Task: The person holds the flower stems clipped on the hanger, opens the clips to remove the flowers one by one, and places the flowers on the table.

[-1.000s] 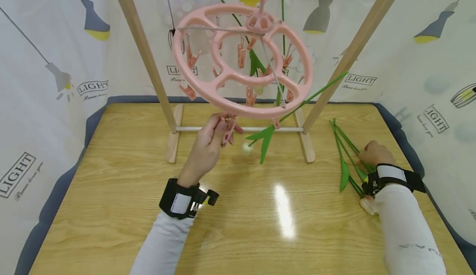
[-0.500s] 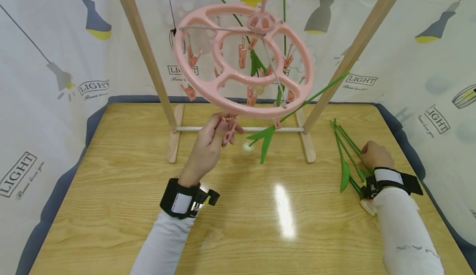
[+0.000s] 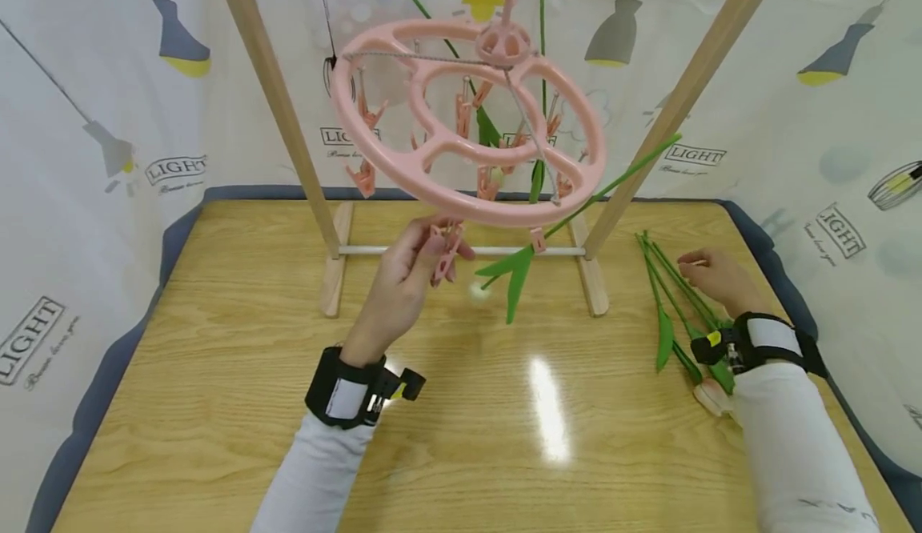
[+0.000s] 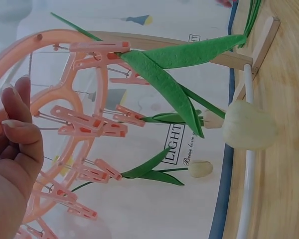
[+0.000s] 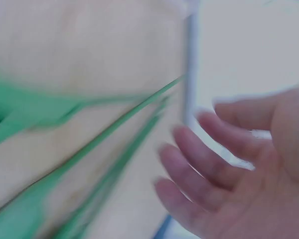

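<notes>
From the head view, we see our left hand (image 3: 399, 269) pinching a pink clip (image 3: 448, 254) under the near rim of the rack (image 3: 461, 206). Near it, a second clip (image 3: 537, 240) holds a hung tulip (image 3: 515, 265) aslant, bloom low, stem rising rightward. Several loose tulips (image 3: 665, 339) lie together on the right of the tabletop (image 3: 446, 453), with our right hand (image 3: 723, 277) just beside their stems, gripping nothing.

From the left wrist, we see that hand's fingers bent around its clip at the frame's edge. Three tulips hang from clips, the nearest bloom (image 4: 249, 125) whitish.

From the right wrist, everything is blurred; we make out slightly bent fingers, spaced apart, near green stems and leaves.
</notes>
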Available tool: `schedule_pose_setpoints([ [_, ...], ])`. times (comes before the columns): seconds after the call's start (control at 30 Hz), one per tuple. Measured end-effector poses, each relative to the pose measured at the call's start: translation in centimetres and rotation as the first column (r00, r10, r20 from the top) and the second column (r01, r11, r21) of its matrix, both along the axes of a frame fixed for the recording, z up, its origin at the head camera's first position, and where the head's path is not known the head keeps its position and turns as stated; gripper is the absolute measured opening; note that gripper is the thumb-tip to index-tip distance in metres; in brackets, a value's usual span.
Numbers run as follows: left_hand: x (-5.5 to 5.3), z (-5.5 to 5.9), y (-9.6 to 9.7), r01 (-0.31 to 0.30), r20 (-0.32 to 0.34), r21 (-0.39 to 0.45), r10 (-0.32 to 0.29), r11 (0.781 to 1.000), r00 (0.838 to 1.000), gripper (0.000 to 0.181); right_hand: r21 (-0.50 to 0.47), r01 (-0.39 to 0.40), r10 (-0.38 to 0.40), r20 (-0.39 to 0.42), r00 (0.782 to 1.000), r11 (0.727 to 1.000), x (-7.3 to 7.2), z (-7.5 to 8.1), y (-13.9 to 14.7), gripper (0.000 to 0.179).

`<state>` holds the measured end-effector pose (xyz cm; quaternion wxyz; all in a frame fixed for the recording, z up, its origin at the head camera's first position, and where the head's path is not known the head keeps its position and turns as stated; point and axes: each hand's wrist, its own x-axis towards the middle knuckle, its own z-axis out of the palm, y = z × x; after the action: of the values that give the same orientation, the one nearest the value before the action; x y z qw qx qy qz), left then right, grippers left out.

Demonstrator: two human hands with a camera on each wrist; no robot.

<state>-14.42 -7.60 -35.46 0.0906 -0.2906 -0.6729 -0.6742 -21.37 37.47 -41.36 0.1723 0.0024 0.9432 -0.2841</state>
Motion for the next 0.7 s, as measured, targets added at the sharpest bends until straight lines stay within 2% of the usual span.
schedule_pose_setpoints([
  [0.1,0.2,0.3,0.1,0.012,-0.003,0.006,-0.012,1.000,1.000,0.042,-0.116,-0.080,0.087,0.055,0.995,0.990,-0.4,2.2,-2.3,0.058],
  [0.2,0.2,0.3,0.2,0.025,-0.001,0.020,-0.025,1.000,1.000,0.042,-0.170,-0.177,0.189,0.060,0.980,0.970,-0.3,4.2,-4.6,0.053],
  [0.37,0.1,0.2,0.1,0.039,0.018,0.040,-0.040,0.998,0.999,0.043,-0.259,-0.293,0.316,0.048,0.948,0.920,-0.4,6.1,-8.5,0.050],
  [0.47,0.3,0.2,0.1,0.049,0.032,0.044,-0.050,0.998,0.998,0.049,-0.347,-0.319,0.349,0.024,0.937,0.882,-0.1,6.6,-10.7,0.055],
  [0.57,0.4,0.2,0.1,0.060,0.038,0.049,-0.062,0.997,0.997,0.056,-0.461,-0.314,0.349,-0.011,0.937,0.830,0.4,7.0,-12.6,0.059],
  [0.63,0.4,0.3,0.1,0.063,0.036,0.052,-0.065,0.997,0.997,0.060,-0.525,-0.320,0.350,-0.045,0.936,0.788,0.7,7.3,-13.6,0.057],
  [0.7,0.4,0.3,0.1,0.062,0.036,0.057,-0.064,0.996,0.997,0.062,-0.558,-0.321,0.343,-0.070,0.937,0.765,0.9,7.6,-14.4,0.052],
])
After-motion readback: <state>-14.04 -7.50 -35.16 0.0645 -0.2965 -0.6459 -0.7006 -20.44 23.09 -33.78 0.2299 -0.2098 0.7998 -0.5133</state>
